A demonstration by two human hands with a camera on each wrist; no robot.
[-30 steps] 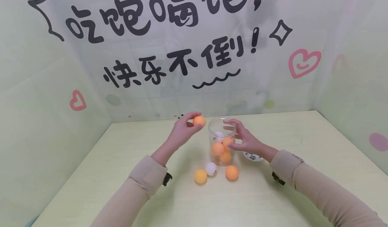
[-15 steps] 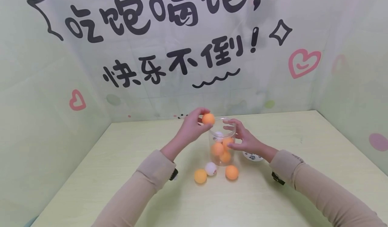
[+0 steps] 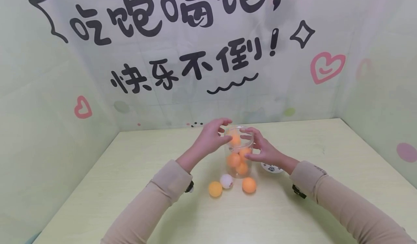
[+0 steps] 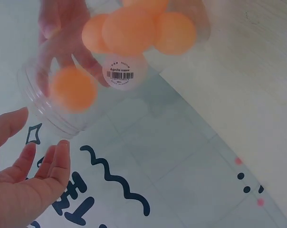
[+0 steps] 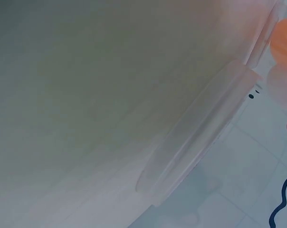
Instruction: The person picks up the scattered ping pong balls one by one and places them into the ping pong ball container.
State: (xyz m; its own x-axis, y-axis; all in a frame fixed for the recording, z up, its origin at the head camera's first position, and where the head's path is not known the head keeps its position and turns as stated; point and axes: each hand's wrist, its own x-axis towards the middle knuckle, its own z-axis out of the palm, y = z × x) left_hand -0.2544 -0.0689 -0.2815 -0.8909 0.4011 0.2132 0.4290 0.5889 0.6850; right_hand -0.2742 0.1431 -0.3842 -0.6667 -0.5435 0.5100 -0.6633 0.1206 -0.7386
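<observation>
A clear plastic jar point(image 3: 239, 128) stands upright on the table with several orange table tennis balls point(image 3: 233, 160) in its lower part. Among them is a white printed ball point(image 4: 125, 72). My left hand point(image 3: 213, 135) is by the jar's mouth, fingers parted and holding nothing. Just inside the rim, a blurred orange ball point(image 4: 73, 89) is dropping. My right hand point(image 3: 263, 149) grips the jar's right side, its fingers curved round the wall. In the right wrist view only a fingertip shows at the right edge.
In front of the jar lie a yellow-orange ball point(image 3: 215, 189), a white ball point(image 3: 226, 181) and an orange ball point(image 3: 249, 185). A round lid point(image 3: 272, 168) lies right of the jar, partly under the right wrist. A printed backdrop point(image 3: 169, 102) rises behind the table.
My left hand has moved right to the jar's mouth and let go of the orange ball, which is now inside the rim. The right hand and the jar have stayed put.
</observation>
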